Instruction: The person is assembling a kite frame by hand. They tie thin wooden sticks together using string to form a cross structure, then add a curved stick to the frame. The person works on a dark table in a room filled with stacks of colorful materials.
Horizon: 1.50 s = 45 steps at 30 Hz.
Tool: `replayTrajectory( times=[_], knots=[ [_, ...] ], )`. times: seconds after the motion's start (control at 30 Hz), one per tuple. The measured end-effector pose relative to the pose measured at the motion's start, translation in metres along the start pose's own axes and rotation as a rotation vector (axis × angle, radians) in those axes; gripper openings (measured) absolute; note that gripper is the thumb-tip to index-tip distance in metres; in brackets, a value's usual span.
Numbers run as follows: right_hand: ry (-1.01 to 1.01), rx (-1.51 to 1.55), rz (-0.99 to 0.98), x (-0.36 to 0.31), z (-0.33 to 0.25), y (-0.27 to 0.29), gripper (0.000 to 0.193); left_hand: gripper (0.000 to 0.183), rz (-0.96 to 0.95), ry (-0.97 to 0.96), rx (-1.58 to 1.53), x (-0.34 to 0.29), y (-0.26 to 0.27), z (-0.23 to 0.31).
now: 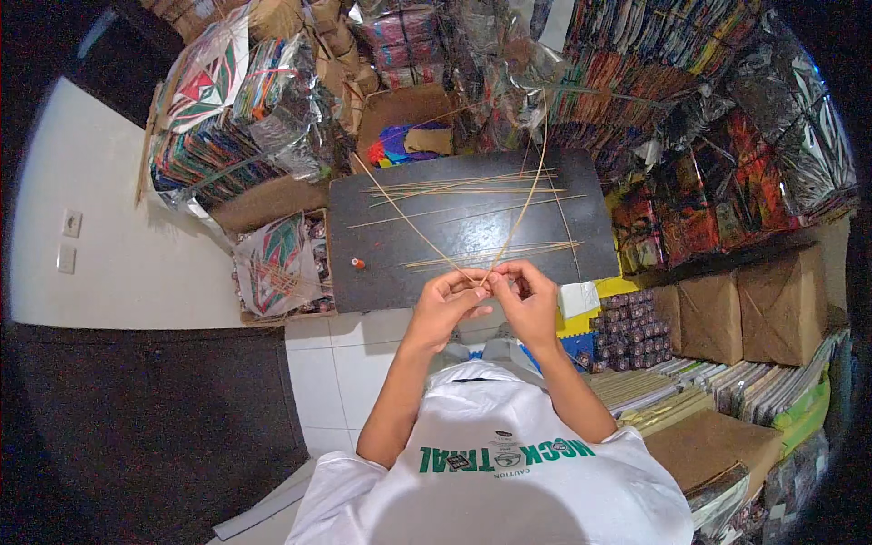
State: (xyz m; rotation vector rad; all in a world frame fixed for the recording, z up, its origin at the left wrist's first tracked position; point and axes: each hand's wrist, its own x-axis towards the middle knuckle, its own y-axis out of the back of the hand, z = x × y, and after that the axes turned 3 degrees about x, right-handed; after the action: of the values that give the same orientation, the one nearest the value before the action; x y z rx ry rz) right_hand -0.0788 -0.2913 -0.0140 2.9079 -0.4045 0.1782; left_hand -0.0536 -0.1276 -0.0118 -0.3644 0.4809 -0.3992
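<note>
While both forearms reach forward over the shirt (531,422) and lean toward each other, the left hand (452,298) and the right hand (525,295) meet just beyond the table's near edge. Their fingers are curled, with the tips close together, and each hand has a narrow pinch on the near ends of the long sticks (529,203). These sticks rise from the fingertips and spread away as a V over the table (372,292). Whether their ends are crossed, tied or one bent piece, I cannot tell, because the fingers cover them.

I judge that the step in hand is to align or fasten this point. The next move would call for one steady pinch, so that the joint does not slip, and small finger work from the other hand.

Farther, thin sticks (495,255) lie across the table, with an orange spool (358,263) to the left. Behind the table stands a box (374,113).
</note>
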Motion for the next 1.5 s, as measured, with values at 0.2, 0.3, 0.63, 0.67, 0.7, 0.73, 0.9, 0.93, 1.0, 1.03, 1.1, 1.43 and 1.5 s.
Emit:
replayTrajectory(
  times=[0.2,0.3,0.63,0.67,0.7,0.73,0.9,0.93,1.0,1.03,1.1,1.43,1.5],
  knots=[
    [-0.009,0.033,0.022,0.000,0.007,-0.002,0.013,0.028,-0.012,-0.008,-0.004,0.001,-0.001,0.000],
    [-0.046,0.029,0.006,0.001,0.001,0.000,0.012,0.029,-0.015,-0.011,0.015,0.001,-0.001,0.001],
    [-0.048,0.020,0.031,0.003,0.002,0.001,0.013,0.030,-0.036,-0.028,0.015,0.001,-0.001,0.000],
    [-0.053,0.012,0.033,0.003,0.001,0.002,0.013,0.030,-0.034,-0.024,0.018,0.001,-0.001,0.000],
    [-0.057,0.004,0.035,0.003,0.000,0.002,0.013,0.031,-0.032,-0.020,0.021,0.002,0.000,-0.001],
    [-0.047,-0.003,0.040,0.003,0.000,0.002,0.013,0.031,-0.030,-0.015,0.025,0.002,0.000,-0.002],
    [-0.038,-0.031,0.050,0.001,-0.003,0.002,0.013,0.029,-0.025,-0.033,0.031,-0.002,-0.002,-0.001],
    [-0.055,-0.032,0.043,0.001,-0.004,0.003,0.013,0.029,-0.028,-0.037,0.033,-0.002,-0.001,-0.001],
    [-0.090,-0.034,0.027,0.000,-0.005,0.004,0.013,0.029,-0.016,-0.024,0.050,-0.004,-0.004,0.002],
    [-0.072,-0.035,0.014,0.000,-0.005,0.005,0.012,0.029,-0.009,-0.017,0.059,-0.006,-0.006,0.003],
    [-0.036,-0.036,-0.013,0.001,-0.004,0.008,0.011,0.030,-0.015,-0.030,0.073,-0.005,-0.002,0.000],
    [-0.138,0.302,-0.133,0.057,-0.020,0.054,0.007,0.040,-0.073,-0.092,0.308,-0.008,0.018,0.001],
    [-0.083,0.277,-0.143,0.069,-0.011,0.060,0.009,0.045,-0.038,-0.102,0.347,-0.007,0.020,0.000]
  ],
)
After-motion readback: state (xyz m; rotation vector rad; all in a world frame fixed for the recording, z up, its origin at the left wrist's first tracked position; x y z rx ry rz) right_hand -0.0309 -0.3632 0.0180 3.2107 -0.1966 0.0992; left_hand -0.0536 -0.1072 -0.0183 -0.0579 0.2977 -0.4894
